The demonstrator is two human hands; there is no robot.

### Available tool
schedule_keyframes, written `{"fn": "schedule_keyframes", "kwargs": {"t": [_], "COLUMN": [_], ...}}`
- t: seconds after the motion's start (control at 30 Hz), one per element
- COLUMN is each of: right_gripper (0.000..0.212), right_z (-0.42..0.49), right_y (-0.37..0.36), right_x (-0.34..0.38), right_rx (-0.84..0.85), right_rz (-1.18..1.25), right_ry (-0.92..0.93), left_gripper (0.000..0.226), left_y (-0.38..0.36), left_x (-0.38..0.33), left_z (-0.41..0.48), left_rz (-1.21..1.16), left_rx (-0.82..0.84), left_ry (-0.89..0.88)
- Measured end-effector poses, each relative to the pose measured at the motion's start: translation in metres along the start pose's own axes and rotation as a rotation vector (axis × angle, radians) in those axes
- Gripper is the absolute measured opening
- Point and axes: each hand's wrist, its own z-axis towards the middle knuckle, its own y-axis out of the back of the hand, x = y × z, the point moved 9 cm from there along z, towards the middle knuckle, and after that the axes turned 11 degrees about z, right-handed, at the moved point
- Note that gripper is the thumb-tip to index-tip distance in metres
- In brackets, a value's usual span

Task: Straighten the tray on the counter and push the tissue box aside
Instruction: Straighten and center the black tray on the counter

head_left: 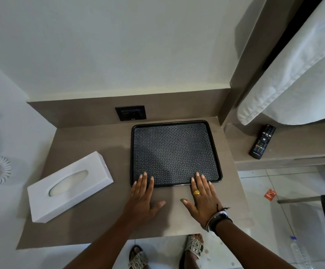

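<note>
Two hands lie flat and open on the counter (91,226), gripping nothing, palms down, set apart from each other. Left hand (143,197) has fingers spread, fingertips (144,174) over the tray's near-left rim. Right hand (202,199) also spread, fingertips (197,174) on the tray's near rim toward the right corner. Thumbs point inward at each other, not touching. Gold ring (196,192) on a right finger; bracelets and a dark band (219,220) at the right wrist.

Tray (174,152) is black with a woven-pattern floor and a raised rim, sitting on the right part of the counter, nothing in it. Its far edge is near the back panel, right edge close to the counter's right side. It looks roughly square to the counter edges, slight skew possible from lens distortion.

Tissue box (70,186) is white, oval slot on top, lying on the counter left of the tray and angled diagonally. Apart from the tray and from the left hand, not touched.

Socket plate (130,113) is set in the back panel behind the tray. Remote (262,141) lies on a lower shelf to the right. White bedding (297,74) hangs at upper right. Orange wrapper (270,194) and a plastic bottle (299,253) lie on the tiled floor. Sandalled feet (194,246) show below the counter edge.
</note>
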Motion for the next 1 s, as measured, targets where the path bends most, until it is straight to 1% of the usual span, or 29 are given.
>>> {"fn": "schedule_keyframes", "kwargs": {"t": [0.4, 0.57, 0.73, 0.87, 1.0], "right_gripper": [0.085, 0.086, 0.088, 0.090, 0.089], "right_z": [0.032, 0.032, 0.033, 0.036, 0.034], "right_y": [0.005, 0.004, 0.011, 0.024, 0.027], "right_x": [-0.003, -0.003, 0.001, 0.022, 0.072], "right_rx": [-0.028, -0.021, -0.045, -0.077, -0.115], "right_rz": [0.030, 0.029, 0.008, 0.015, 0.098], "right_ry": [-0.040, -0.042, -0.032, 0.015, 0.128], "left_gripper": [0.104, 0.105, 0.105, 0.107, 0.107], "left_y": [0.001, -0.005, 0.004, 0.027, 0.048], "left_x": [0.012, 0.015, 0.015, 0.027, 0.053], "left_z": [0.028, 0.030, 0.028, 0.023, 0.012], "left_rz": [-0.033, -0.041, -0.069, -0.077, -0.065], "left_rx": [-0.027, 0.001, -0.032, -0.095, -0.131], "left_ry": [0.033, 0.028, 0.007, 0.037, 0.053]}}
